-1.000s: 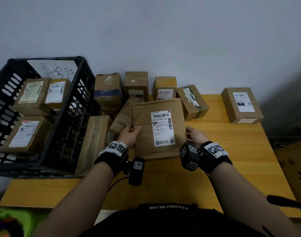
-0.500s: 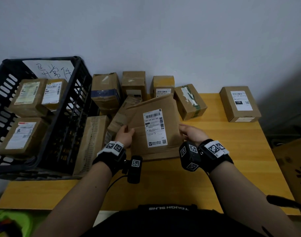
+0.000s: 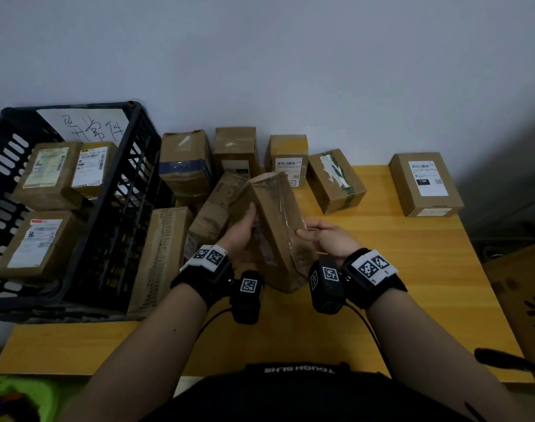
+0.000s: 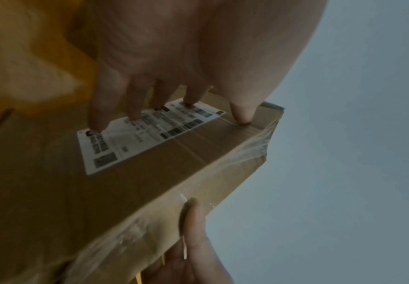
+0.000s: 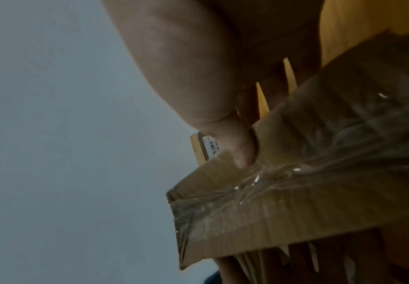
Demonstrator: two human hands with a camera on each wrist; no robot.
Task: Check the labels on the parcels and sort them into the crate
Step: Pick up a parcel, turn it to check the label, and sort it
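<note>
Both hands grasp the parcel (image 3: 278, 226) above the table (image 3: 412, 269), right of the crate (image 3: 132, 178). A second ago its label (image 4: 147, 132) faced up; now it is tipped leftward, probably read and bound for the crate, where three lie.

The yellow wooden tabletop (image 3: 412, 269) carries a black crate (image 3: 132, 208) at its left, a cluster of cardboard parcels (image 3: 235, 147) along the wall, and one labelled box (image 3: 426, 184) apart at right.
</note>
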